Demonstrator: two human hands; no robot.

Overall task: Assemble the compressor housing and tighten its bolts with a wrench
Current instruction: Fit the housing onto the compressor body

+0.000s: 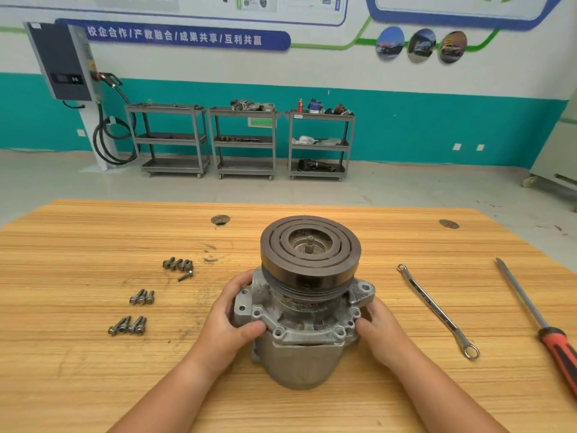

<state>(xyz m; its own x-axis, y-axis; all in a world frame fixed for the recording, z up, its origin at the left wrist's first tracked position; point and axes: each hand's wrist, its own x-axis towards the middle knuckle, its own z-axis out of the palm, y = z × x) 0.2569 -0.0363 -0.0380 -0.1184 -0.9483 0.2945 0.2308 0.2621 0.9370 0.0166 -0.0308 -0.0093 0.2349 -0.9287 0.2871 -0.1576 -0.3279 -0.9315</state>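
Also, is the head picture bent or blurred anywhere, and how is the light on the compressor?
Head view: wide-angle bend, the far edge of the table and the teal wall band curve; light soft and even, hardly any shadow round the compressor; mild sheen on the wrench; the carts at the back look soft, the bolts sharper.

Upright grey compressor housing [299,354], bolts [142,297] loose

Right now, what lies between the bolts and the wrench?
The compressor housing, gripped by left hand and right hand, in the head view.
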